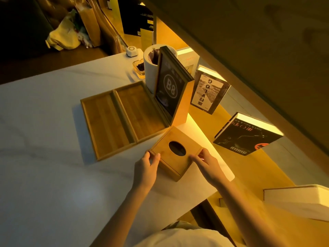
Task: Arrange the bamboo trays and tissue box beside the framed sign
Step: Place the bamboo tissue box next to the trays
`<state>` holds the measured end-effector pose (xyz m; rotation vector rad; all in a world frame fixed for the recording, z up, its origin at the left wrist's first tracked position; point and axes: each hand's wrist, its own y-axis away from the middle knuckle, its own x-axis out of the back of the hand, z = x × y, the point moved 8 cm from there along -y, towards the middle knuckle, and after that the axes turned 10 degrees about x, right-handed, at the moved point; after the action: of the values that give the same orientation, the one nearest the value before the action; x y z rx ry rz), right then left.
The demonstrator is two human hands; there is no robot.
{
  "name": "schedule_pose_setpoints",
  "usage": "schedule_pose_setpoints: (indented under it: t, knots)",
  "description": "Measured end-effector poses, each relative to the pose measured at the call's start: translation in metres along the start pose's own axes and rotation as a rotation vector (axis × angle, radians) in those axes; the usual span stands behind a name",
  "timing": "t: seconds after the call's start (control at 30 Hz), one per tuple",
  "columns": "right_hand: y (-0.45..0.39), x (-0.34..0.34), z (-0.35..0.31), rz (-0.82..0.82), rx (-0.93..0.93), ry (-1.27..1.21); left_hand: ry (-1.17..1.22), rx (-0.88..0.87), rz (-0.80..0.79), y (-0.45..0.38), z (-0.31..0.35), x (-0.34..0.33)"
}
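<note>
A bamboo tissue box (173, 139) with an oval dark opening stands on the white table (44, 157), just in front of the framed sign (169, 86) marked B8. My left hand (145, 169) grips the box's near left corner and my right hand (206, 164) grips its near right corner. Two shallow bamboo trays lie side by side left of the sign: the narrower tray (105, 122) on the outside, the wider tray (140, 109) touching the sign's base. The box's far corner sits close to the wider tray's near end.
A white cylinder bin (150, 72) stands behind the sign, with a glass ashtray (138, 66) and a white round device (132, 50) beyond it. Books (208, 90) (247, 134) lean on a wooden ledge at right. The table's right edge runs just beside the box.
</note>
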<state>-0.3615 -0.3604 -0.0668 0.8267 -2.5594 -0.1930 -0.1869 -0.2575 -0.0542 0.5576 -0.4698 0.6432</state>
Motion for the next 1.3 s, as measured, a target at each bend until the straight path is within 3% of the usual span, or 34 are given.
schedule_pose_setpoints:
  t: [0.07,0.2,0.3,0.53,1.0,1.3]
  knots:
    - [0.000,0.003,0.000,0.032,0.014,0.043,-0.036,0.008,-0.021,0.005,0.001,-0.005]
    - [0.002,0.013,-0.014,0.136,0.250,0.376,-0.275,-0.271,0.116,0.031,0.023,-0.008]
    - [0.007,0.004,-0.015,0.080,0.342,0.553,-0.339,-0.232,0.065,0.041,0.017,-0.024]
    - [0.014,-0.008,-0.005,0.064,0.318,0.670,-0.397,-0.154,0.005,0.040,0.002,-0.037]
    - [0.040,-0.028,-0.001,0.260,0.175,0.637,-0.565,-0.311,-0.137,0.018,0.009,-0.025]
    - [0.050,-0.035,-0.004,0.231,0.197,0.746,-0.541,-0.277,-0.107,0.028,0.004,-0.026]
